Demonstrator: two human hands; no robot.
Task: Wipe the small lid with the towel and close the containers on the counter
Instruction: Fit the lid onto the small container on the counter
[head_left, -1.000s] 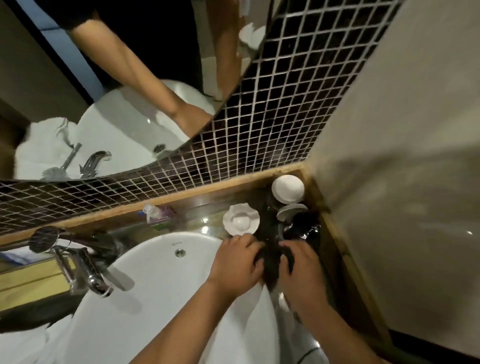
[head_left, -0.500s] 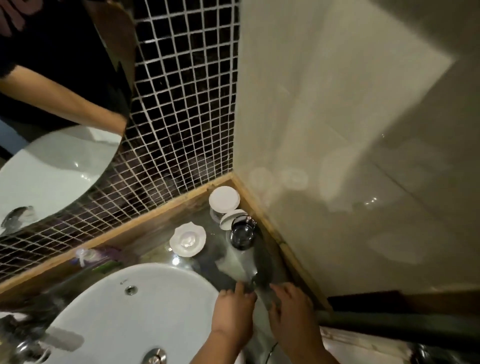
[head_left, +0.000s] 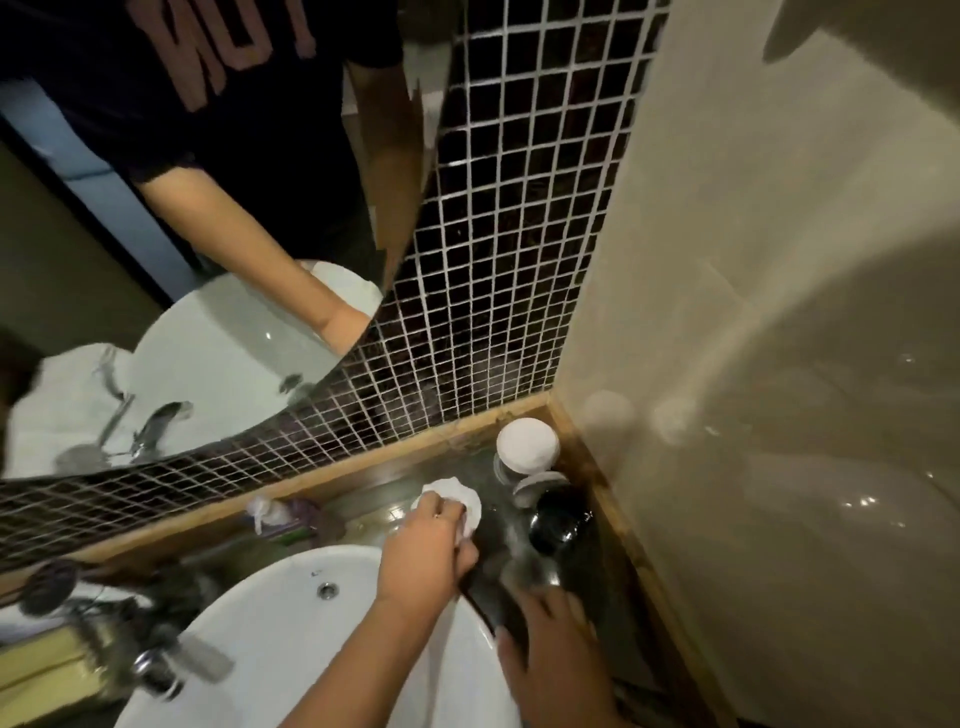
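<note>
A white scalloped lid (head_left: 464, 500) lies on the wet counter behind the basin. My left hand (head_left: 427, 551) reaches over the basin rim and its fingers close on this lid's near edge. My right hand (head_left: 551, 644), blurred, holds a dark towel (head_left: 491, 597) that stretches between the two hands. In the corner stands a jar with a white round lid (head_left: 527, 443) on it. In front of it a small pale lid (head_left: 535, 486) leans against an open dark container (head_left: 558, 521).
The white sink basin (head_left: 291, 623) fills the lower left, with a chrome faucet (head_left: 156, 670) at its left. A small bottle (head_left: 270, 512) lies by the wooden ledge (head_left: 363, 462). Tiled wall, mirror and beige side wall close in the corner.
My left hand has moved forward from the towel onto the white scalloped lid. The right hand stays near the counter edge with the towel. The camera has swung back to the left.
</note>
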